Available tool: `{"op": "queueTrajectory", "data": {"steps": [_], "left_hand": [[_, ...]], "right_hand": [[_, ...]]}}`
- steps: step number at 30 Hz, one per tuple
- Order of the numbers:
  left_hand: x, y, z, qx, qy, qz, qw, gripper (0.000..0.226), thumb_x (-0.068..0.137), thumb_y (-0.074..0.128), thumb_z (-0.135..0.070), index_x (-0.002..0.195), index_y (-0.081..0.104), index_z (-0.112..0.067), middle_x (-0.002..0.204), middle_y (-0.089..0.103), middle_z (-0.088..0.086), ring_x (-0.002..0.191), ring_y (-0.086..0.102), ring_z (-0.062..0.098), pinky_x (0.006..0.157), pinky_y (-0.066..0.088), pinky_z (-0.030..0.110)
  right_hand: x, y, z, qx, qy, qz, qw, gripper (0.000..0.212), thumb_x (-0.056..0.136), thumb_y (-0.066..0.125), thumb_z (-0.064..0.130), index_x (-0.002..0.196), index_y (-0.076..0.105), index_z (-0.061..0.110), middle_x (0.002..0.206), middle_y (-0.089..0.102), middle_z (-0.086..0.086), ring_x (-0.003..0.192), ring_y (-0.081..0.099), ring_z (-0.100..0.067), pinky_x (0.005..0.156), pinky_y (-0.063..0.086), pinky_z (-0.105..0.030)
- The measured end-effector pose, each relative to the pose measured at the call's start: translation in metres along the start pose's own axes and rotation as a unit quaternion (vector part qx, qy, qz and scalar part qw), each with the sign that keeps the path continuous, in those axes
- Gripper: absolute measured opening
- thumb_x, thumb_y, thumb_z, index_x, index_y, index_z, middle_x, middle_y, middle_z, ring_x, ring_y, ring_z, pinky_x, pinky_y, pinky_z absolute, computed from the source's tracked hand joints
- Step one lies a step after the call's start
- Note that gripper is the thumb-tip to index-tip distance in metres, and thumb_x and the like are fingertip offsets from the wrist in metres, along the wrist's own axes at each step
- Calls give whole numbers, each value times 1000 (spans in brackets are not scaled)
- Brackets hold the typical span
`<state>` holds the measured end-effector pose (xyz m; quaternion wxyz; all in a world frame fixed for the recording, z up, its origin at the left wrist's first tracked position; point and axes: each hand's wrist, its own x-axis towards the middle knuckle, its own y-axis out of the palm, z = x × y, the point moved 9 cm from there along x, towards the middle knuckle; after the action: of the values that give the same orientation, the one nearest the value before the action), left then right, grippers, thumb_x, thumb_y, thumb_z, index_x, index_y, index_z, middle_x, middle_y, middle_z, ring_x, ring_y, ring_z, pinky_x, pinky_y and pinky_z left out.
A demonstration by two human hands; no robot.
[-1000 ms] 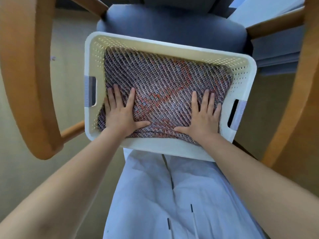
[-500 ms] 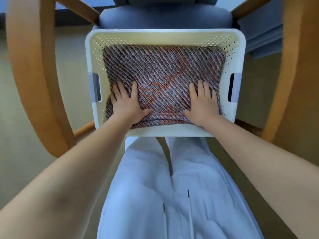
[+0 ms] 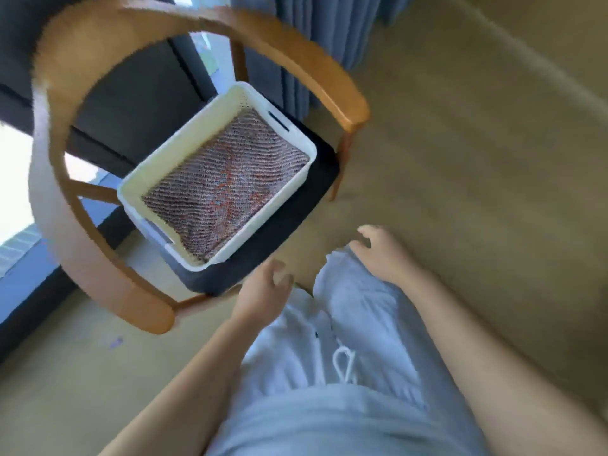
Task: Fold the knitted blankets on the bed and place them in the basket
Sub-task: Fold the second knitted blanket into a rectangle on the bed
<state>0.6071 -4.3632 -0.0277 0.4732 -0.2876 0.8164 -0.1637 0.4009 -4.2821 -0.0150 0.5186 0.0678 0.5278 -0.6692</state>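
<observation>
Folded knitted blanket of grey-and-red diagonal weave: laid flat inside white perforated plastic basket. Basket is set on dark cushioned seat of round-backed wooden armchair. Left hand, right hand: apart from basket, fingers loosely curled, nothing gripped, positioned above white drawstring trousers.

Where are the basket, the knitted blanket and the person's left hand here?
basket (image 3: 184, 148): head view, on its far left inner wall.
knitted blanket (image 3: 227, 189): head view, middle of its folded top.
left hand (image 3: 263, 292): head view, back of the hand.
</observation>
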Motion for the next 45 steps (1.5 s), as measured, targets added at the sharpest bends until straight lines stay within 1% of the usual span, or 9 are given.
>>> {"op": "queueTrajectory", "data": {"steps": [3, 7, 13, 20, 25, 34, 40, 43, 45], "left_hand": [[-28, 41, -8, 132, 48, 97, 985, 33, 93, 52, -27, 122, 56, -14, 123, 60, 3, 110, 57, 22, 85, 41, 24], [-49, 93, -41, 290, 125, 196, 928, 30, 93, 50, -29, 119, 56, -15, 118, 62, 1, 97, 59, 18, 78, 44, 23], [-120, 222, -97, 550, 302, 287, 724, 36, 96, 44, -35, 127, 50, -17, 127, 57, 0, 118, 51, 20, 95, 40, 29], [-245, 414, -124, 550, 374, 361, 654, 11, 91, 52, -28, 80, 53, -25, 89, 60, 1, 87, 58, 21, 76, 44, 29], [-341, 518, -133, 597, 436, 381, 555, 31, 92, 50, -31, 118, 58, -15, 117, 62, 4, 108, 55, 21, 87, 40, 27], [-489, 699, -146, 593, 460, 480, 455, 28, 92, 53, -31, 114, 58, -15, 111, 61, 2, 90, 52, 13, 79, 37, 22], [-581, 825, -179, 599, 475, 512, 392, 21, 93, 50, -32, 105, 59, -18, 90, 58, -5, 85, 53, 12, 67, 38, 20], [-620, 884, -198, 615, 477, 512, 363, 22, 92, 53, -31, 107, 60, -17, 100, 62, -3, 91, 56, 12, 72, 41, 21], [-644, 919, -205, 632, 481, 513, 326, 23, 91, 53, -31, 108, 59, -17, 99, 60, -4, 87, 54, 10, 66, 39, 19]], "right_hand": [[-71, 10, -65, 62, 66, -18, 996, 21, 91, 49, 28, 106, 60, 17, 107, 61, -11, 100, 56, -26, 84, 42, -30], [-161, 32, -138, 136, 132, -42, 981, 39, 93, 50, 30, 121, 57, 4, 122, 61, -13, 113, 56, -29, 95, 44, -36], [-301, 70, -263, 292, 264, -131, 910, 32, 91, 46, 23, 83, 56, -6, 76, 56, -16, 70, 50, -25, 64, 38, -34], [-474, 137, -392, 338, 367, -214, 840, 40, 95, 47, 30, 126, 53, 5, 129, 55, -13, 117, 51, -27, 99, 39, -32], [-583, 193, -442, 426, 466, -293, 718, 42, 96, 47, 33, 131, 50, 9, 137, 51, -7, 125, 46, -22, 102, 33, -28], [-701, 258, -530, 538, 551, -384, 509, 32, 93, 54, 29, 118, 59, 9, 116, 61, -6, 103, 54, -18, 81, 32, -19], [-742, 237, -633, 567, 556, -398, 458, 27, 93, 52, 28, 110, 61, 10, 105, 62, -4, 91, 51, -15, 78, 36, -23], [-745, 225, -677, 584, 546, -364, 477, 13, 92, 50, 28, 86, 56, 18, 87, 54, 3, 86, 50, -19, 70, 35, -24], [-745, 220, -702, 600, 534, -341, 489, 20, 94, 46, 30, 101, 58, 16, 100, 56, 3, 93, 50, -17, 76, 35, -23]]}}
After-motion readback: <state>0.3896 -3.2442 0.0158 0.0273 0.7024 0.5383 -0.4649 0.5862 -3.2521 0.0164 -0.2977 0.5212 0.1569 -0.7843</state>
